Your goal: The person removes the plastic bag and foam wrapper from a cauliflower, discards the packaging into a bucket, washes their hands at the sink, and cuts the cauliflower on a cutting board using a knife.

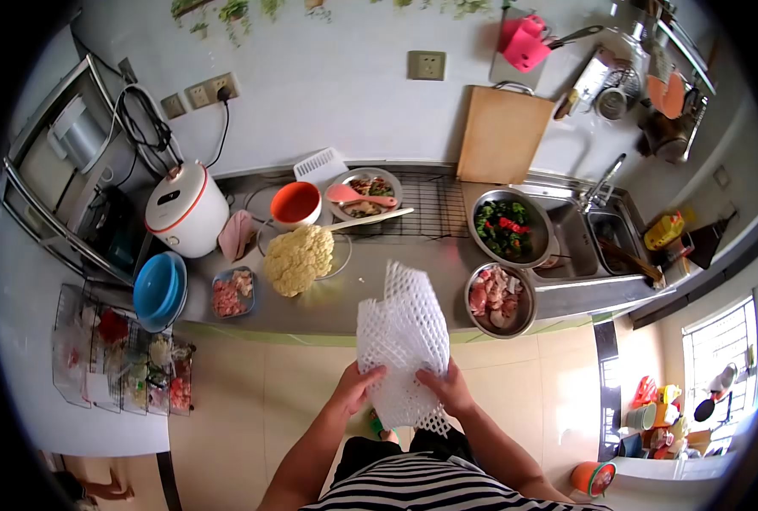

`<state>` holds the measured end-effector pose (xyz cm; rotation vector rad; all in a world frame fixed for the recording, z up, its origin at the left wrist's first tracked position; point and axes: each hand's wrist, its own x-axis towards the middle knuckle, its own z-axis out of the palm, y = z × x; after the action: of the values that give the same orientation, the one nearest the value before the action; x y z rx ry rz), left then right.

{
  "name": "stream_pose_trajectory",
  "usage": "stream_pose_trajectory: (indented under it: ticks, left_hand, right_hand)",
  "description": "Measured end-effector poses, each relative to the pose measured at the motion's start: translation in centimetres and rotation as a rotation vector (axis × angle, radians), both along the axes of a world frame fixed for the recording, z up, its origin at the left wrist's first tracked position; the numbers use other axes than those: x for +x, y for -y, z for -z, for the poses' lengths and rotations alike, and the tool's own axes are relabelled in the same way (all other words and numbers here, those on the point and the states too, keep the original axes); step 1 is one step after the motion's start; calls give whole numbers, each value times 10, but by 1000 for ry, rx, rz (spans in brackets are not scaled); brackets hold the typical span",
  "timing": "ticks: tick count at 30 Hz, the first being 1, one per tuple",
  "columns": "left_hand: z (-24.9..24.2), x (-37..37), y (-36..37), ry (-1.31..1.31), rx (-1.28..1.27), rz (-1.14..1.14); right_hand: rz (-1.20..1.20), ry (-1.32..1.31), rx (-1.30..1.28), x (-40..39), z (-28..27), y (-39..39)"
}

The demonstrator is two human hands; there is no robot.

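Note:
A white foam mesh sleeve (406, 336) hangs between my two hands in front of the counter edge. My left hand (355, 387) is closed on its left side, thumb on top. On its right side my right hand (449, 387) grips it the same way. The sleeve looks flattened, with a ragged upper end near the counter. Beyond it to the left, a whole cauliflower (299, 261) rests on the steel counter (370, 298). To the right stands a metal bowl of raw meat pieces (498, 298).
A bowl of chopped green and red peppers (508, 230) sits by the sink (571, 238). At the left are a rice cooker (187, 210), blue basins (159, 289) and a container of minced meat (232, 294). Farther back are an orange bowl (295, 204) and a cutting board (502, 134).

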<state>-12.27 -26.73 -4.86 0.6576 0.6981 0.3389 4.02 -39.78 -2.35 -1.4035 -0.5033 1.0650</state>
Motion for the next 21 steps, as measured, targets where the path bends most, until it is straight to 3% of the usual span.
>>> stream_pose_trajectory:
  ticks: [3,8,9,11,13,16,19,21]
  left_hand:
    - [1,7,16,-70,-81,75]
    - [28,33,65,-22,-14,-246]
    - [22,38,73,-9,-5,-299]
    - [-20,45,94,16,26,-321]
    - [-22,52,115,72,99,-328]
    - [-23,63,153,61,245,-464]
    - [-26,60,179,-8,266,-619]
    - [-27,45,196,57,145,-694]
  right_hand:
    - [50,289,-67,6,8,31]
    - [-72,738,-139,0,-25,43]
    - [-101,751,-100,0,-28,43]
    - [-210,1039,-81,1,-29,51]
    - [-285,1082,-40,4,-30,60]
    - [-387,1342,-25,3,-41,81]
    - [-461,1328,306,1,-25,98]
    - [-571,1248,354,-1,-31,113]
